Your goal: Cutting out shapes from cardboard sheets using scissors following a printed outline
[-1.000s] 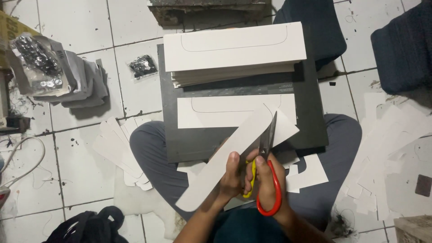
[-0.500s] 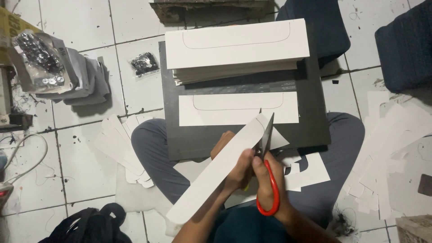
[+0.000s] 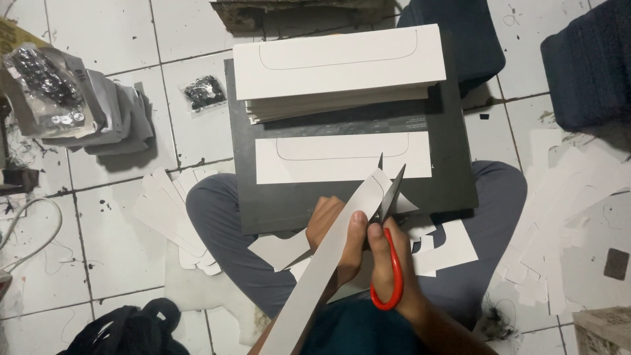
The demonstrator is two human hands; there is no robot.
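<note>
Leftmost, a grey stack (image 3: 98, 118) of flat pieces sits on the tiled floor (image 3: 118, 223) with a clear bag of dark bits (image 3: 39, 79) on top, and a smaller bag (image 3: 204, 92) lies nearer the middle. White offcuts (image 3: 174, 213) lie by the person's left knee. Across the lap rests a black board (image 3: 453, 177), carrying a pile of white cards (image 3: 338, 62) at its far edge and a single card (image 3: 342, 158) with a pencilled outline below it. Over the board's near edge, the left hand (image 3: 335, 240) pinches a long white strip (image 3: 322, 276), thumb on top and fingers curled under; the strip slants from bottom centre up toward the scissors. Just beside it, the right hand (image 3: 394, 263) is closed through the red loops of the scissors (image 3: 388, 230), whose dark blades stand parted at the strip's upper end. More white scraps (image 3: 565, 223) lie spread over the floor on the right, below a dark cushion (image 3: 585, 66).
</note>
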